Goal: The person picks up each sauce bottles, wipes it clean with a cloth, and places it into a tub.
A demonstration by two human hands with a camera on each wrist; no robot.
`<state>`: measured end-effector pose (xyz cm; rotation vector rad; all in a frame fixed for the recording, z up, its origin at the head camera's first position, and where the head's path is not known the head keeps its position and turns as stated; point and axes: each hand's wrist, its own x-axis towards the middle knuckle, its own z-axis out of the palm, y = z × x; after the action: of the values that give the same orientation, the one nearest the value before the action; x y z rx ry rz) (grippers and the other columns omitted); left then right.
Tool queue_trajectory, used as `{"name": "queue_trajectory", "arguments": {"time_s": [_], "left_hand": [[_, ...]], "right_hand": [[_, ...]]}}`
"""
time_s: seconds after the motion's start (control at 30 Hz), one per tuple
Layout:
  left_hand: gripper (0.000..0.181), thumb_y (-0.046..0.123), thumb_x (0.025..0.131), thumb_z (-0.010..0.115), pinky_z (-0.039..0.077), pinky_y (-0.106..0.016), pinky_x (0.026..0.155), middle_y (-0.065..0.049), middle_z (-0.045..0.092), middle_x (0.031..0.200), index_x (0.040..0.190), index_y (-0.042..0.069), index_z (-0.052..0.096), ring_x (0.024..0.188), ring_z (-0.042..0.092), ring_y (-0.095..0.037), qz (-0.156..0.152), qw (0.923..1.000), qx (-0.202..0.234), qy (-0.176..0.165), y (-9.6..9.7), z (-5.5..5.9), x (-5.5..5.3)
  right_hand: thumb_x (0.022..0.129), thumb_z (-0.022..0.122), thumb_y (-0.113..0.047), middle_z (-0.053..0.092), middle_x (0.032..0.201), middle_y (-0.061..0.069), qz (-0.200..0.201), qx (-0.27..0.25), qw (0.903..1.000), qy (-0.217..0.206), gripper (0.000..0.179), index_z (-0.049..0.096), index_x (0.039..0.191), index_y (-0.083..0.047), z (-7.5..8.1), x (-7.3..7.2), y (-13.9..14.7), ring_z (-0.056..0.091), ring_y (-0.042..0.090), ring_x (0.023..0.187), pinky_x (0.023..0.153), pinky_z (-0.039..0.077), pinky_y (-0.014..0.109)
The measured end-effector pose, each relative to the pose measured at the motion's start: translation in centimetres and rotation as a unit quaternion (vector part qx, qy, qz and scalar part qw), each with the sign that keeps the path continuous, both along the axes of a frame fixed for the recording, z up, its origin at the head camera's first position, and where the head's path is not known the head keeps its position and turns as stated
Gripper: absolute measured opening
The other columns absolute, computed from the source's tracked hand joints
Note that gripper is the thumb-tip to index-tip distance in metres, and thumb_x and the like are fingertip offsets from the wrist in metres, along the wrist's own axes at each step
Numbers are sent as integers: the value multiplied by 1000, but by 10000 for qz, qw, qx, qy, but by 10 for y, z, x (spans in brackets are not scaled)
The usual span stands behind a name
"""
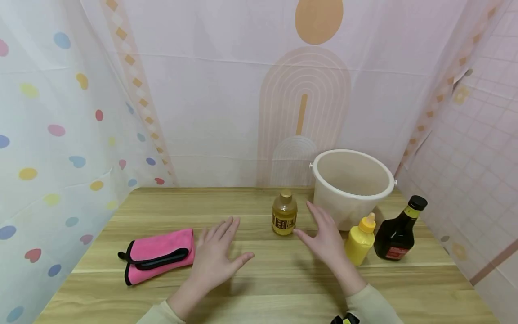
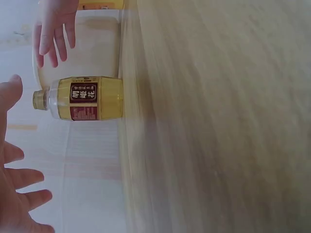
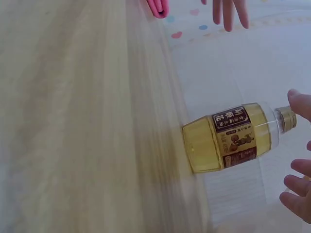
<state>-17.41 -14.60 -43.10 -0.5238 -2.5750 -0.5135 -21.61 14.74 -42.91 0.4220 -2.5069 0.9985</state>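
A small bottle of yellow cooking oil [image 1: 284, 215] with a gold cap and dark label stands upright on the table, between and beyond the two hands. My right hand [image 1: 323, 236] is just right of it, fingers spread and thumb tip close to the bottle in the head view. My left hand [image 1: 216, 256] hovers farther left with its fingers extended, beside a folded pink cloth [image 1: 162, 249] with black trim. Neither hand holds anything. In the right wrist view the oil bottle [image 3: 228, 138] shows its label, with right-hand fingers [image 3: 297, 187] around the cap's level.
Behind the right hand stands a white bucket [image 1: 323, 191]. A yellow squeeze bottle [image 1: 358, 245] is close to the right wrist, and a dark sauce bottle [image 1: 394, 238] with a black cap stands right of it. Patterned curtains [image 1: 218, 112] border the wooden table [image 1: 267, 274].
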Motion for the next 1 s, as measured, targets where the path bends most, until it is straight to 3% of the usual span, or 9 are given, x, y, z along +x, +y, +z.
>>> {"name": "queue_trajectory", "arguments": {"time_s": [0.23,0.47,0.63,0.83,1.0], "left_hand": [[88,51,79,78,37,-61,103,-15,52,143,147,5,45,128,49,-39,-161,9945,929,-448,1,3,-1],[84,44,80,80,37,-59,103,-16,53,141,145,3,47,126,51,-39,-251,9819,1683,-835,3,7,-1],[82,37,80,83,46,-53,96,-13,56,139,145,3,47,117,59,-33,-300,9715,2127,-1001,4,9,-3],[82,27,77,86,51,-48,91,-13,58,136,145,4,47,115,60,-30,-303,9523,2771,-1244,4,9,-5],[76,22,79,85,51,-50,90,-13,60,133,144,4,49,114,61,-31,-323,9310,3325,-1469,4,7,-8]], "right_hand": [[79,85,-27,50,142,20,-54,-418,9991,24,80,46,147,-8,7,-8,-8,46,39,128,105,36,58],[80,84,-22,53,140,17,-14,-793,9968,-30,75,48,145,-7,14,-19,-14,48,36,127,107,35,54],[81,83,-20,55,138,16,48,-996,9950,-40,73,48,144,-6,17,-28,-18,52,33,123,104,41,48],[80,84,-14,58,130,20,234,-1262,9917,77,71,50,141,-2,20,-39,-26,55,36,117,98,47,48],[80,83,-12,60,126,21,292,-1377,9900,87,66,53,137,1,23,-45,-32,57,39,112,94,48,50]]}}
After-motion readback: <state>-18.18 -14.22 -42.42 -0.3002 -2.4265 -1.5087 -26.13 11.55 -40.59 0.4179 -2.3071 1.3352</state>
